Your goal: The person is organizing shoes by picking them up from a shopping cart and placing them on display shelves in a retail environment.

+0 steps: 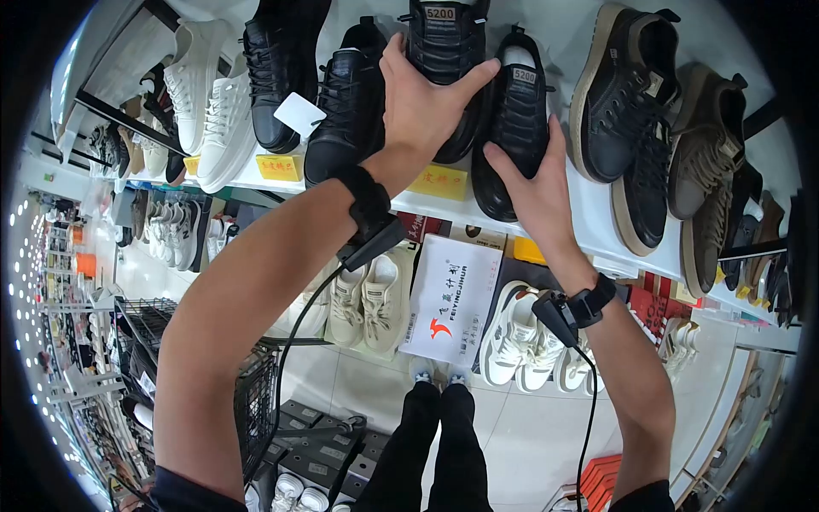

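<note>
Two black shoes with "5200" tags on their tongues stand side by side on the white display shelf. My left hand spans the left black shoe, its fingers along one side and the thumb across to the other, near the second shoe. Around the toe part of the right black shoe my right hand is closed, thumb on the left and fingers on the right. Both shoes point toward me. A yellow price label sits on the shelf edge below them, partly covered by my left forearm.
Black lace-up shoes and white sneakers stand to the left; dark tan-soled shoes to the right. Below the shelf are a white shoebox and cream shoes. A black wire basket is at lower left.
</note>
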Tool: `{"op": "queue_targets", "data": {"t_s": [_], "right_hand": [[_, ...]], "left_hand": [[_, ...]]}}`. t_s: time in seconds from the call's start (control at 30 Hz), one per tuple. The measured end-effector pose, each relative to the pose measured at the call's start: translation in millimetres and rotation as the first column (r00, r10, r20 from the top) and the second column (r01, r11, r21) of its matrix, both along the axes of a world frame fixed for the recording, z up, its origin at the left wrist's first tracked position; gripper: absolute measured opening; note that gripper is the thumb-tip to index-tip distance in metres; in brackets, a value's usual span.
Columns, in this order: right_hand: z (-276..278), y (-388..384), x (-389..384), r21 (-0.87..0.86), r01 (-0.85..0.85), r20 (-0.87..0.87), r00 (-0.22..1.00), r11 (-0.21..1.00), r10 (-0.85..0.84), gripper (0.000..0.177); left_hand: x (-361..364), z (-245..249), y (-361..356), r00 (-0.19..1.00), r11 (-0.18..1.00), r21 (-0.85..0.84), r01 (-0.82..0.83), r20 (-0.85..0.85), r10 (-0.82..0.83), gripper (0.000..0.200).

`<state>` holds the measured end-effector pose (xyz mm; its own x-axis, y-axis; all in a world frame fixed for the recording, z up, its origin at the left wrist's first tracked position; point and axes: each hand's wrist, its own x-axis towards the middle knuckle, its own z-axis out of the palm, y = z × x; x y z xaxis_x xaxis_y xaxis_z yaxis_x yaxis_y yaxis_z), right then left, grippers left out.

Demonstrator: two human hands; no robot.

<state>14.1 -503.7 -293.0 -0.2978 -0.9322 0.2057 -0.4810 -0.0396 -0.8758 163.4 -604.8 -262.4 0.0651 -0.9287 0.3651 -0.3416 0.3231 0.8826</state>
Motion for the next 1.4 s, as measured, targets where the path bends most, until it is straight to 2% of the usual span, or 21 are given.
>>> {"op": "queue_targets", "data": {"t_s": [0.17, 0.27, 0.37, 0.5, 0.63, 0.73, 0.9, 1.17, 1.33, 1.4], "right_hand": [[-14, 9, 0, -0.07, -0.012, 0.121, 0.992, 0.997, 0.02, 0.094], [-20, 9, 0, -0.11, 0.016, 0.106, 0.994, 0.994, -0.004, 0.09], [-16, 11, 1, -0.107, 0.034, 0.091, 0.996, 0.994, -0.024, 0.088], [-12, 14, 0, -0.093, 0.033, 0.071, 0.997, 0.995, -0.027, 0.087], [-12, 15, 2, -0.084, 0.04, 0.047, 0.998, 0.996, -0.036, 0.085], [-11, 16, 2, -0.092, 0.05, 0.025, 0.999, 0.995, -0.048, 0.085], [-9, 17, 1, -0.079, 0.046, 0.019, 0.999, 0.996, -0.045, 0.085], [-11, 15, 1, -0.088, 0.058, 0.014, 0.998, 0.994, -0.057, 0.084], [-12, 17, 2, -0.106, 0.06, 0.037, 0.998, 0.993, -0.057, 0.083], [-12, 14, 1, -0.113, 0.062, 0.039, 0.998, 0.992, -0.058, 0.082]], "left_hand": [[1, -2, -1, 0.998, 0.999, -0.022, 0.031, -0.046, -0.032, 0.11], [0, -3, 0, 0.992, 0.996, -0.084, 0.034, -0.117, -0.044, 0.098], [-2, 6, 8, 0.981, 0.998, -0.04, 0.056, -0.181, -0.063, 0.095], [-3, 12, 9, 0.992, 1.0, 0.003, 0.006, -0.13, -0.006, 0.097], [-5, 24, 19, 0.988, 0.995, 0.086, 0.05, -0.149, -0.037, 0.098], [-3, 14, 7, 0.995, 0.999, -0.001, 0.034, -0.098, -0.034, 0.099], [-2, 5, 3, 0.994, 0.999, 0.02, 0.049, -0.096, -0.047, 0.104], [0, 13, 6, 0.989, 0.999, 0.025, 0.041, 0.141, -0.044, 0.116], [3, 7, 2, 0.989, 0.998, 0.008, 0.061, 0.132, -0.062, 0.121], [6, 9, 4, 0.991, 0.997, -0.058, 0.046, 0.125, -0.038, 0.121]]}}
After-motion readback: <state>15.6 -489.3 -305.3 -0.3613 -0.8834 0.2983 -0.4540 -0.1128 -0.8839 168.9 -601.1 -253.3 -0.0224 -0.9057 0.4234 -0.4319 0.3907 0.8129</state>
